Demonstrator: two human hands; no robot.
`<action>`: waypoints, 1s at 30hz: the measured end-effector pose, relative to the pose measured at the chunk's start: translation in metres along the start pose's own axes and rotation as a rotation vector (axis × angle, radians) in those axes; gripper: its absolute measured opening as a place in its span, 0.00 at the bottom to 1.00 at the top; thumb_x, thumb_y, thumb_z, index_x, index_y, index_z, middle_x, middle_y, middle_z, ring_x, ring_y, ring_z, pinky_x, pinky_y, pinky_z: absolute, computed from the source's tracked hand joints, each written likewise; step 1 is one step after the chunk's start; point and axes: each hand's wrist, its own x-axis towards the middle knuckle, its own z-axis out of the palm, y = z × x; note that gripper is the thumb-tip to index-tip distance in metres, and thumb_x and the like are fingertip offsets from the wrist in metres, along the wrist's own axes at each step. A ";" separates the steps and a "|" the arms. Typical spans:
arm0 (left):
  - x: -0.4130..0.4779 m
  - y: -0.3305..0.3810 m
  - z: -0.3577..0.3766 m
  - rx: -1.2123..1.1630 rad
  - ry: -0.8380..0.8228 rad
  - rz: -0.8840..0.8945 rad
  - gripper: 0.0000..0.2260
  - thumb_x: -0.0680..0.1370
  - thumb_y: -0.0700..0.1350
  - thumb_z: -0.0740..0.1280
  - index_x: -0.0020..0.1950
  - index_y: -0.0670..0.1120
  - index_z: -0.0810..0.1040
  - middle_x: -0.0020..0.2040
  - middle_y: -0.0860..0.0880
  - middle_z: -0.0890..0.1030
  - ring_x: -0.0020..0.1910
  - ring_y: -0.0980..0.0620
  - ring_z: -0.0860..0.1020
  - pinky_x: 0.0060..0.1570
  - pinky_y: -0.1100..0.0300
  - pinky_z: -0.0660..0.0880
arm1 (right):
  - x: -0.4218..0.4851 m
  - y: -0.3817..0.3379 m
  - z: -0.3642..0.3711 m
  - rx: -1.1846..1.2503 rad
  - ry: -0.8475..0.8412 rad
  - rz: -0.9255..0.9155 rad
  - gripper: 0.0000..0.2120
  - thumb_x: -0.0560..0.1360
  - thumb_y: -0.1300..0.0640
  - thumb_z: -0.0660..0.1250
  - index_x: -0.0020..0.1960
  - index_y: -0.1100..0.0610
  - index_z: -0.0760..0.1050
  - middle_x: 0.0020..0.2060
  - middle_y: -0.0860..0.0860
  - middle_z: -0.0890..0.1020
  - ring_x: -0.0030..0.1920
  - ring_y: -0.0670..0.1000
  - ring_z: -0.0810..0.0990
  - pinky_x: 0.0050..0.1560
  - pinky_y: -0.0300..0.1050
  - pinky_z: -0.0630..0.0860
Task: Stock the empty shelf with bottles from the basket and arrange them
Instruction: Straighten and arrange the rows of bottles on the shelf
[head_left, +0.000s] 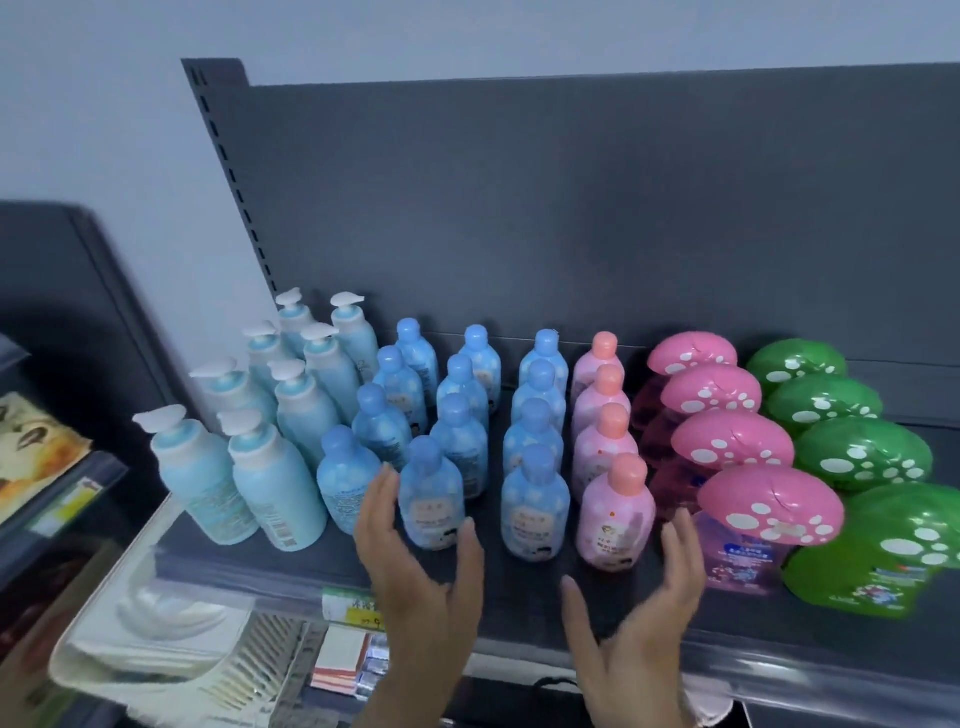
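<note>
The dark shelf (270, 564) holds rows of bottles running front to back. From left: light blue pump bottles (280, 488), blue-capped bottles (434, 499), pink bottles with orange caps (615, 514), pink mushroom-capped bottles (769, 506) and green mushroom-capped bottles (862, 452). My left hand (421, 566) is open, its fingers on either side of the front blue bottle, not clearly touching it. My right hand (644, 613) is open just in front of the front pink bottle, palm facing left. Neither hand holds anything.
A white basket (156, 649) sits below the shelf's left front corner. A yellow-green price tag (353, 605) is on the shelf's front edge. Another dark shelf unit with goods (36, 457) stands at the left. The grey back panel (571, 208) rises behind the bottles.
</note>
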 end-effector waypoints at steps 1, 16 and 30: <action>0.010 -0.008 -0.010 0.005 0.042 -0.057 0.30 0.72 0.47 0.68 0.71 0.44 0.60 0.67 0.50 0.65 0.70 0.53 0.63 0.69 0.65 0.60 | -0.005 -0.004 0.004 0.012 -0.005 -0.054 0.36 0.72 0.43 0.64 0.70 0.63 0.57 0.71 0.53 0.61 0.73 0.47 0.58 0.72 0.37 0.56; 0.073 -0.065 -0.045 0.049 -0.251 -0.250 0.31 0.70 0.38 0.74 0.69 0.41 0.63 0.61 0.51 0.69 0.57 0.64 0.66 0.55 0.81 0.60 | -0.030 -0.050 0.145 -0.040 -0.217 0.231 0.38 0.70 0.54 0.72 0.73 0.55 0.55 0.67 0.51 0.67 0.68 0.50 0.67 0.63 0.55 0.72; 0.079 -0.064 -0.043 0.069 -0.356 -0.275 0.29 0.68 0.42 0.75 0.65 0.45 0.64 0.60 0.51 0.70 0.58 0.52 0.73 0.57 0.54 0.74 | -0.029 -0.052 0.134 -0.188 -0.215 0.307 0.43 0.70 0.55 0.73 0.75 0.61 0.51 0.70 0.56 0.64 0.71 0.54 0.65 0.66 0.50 0.70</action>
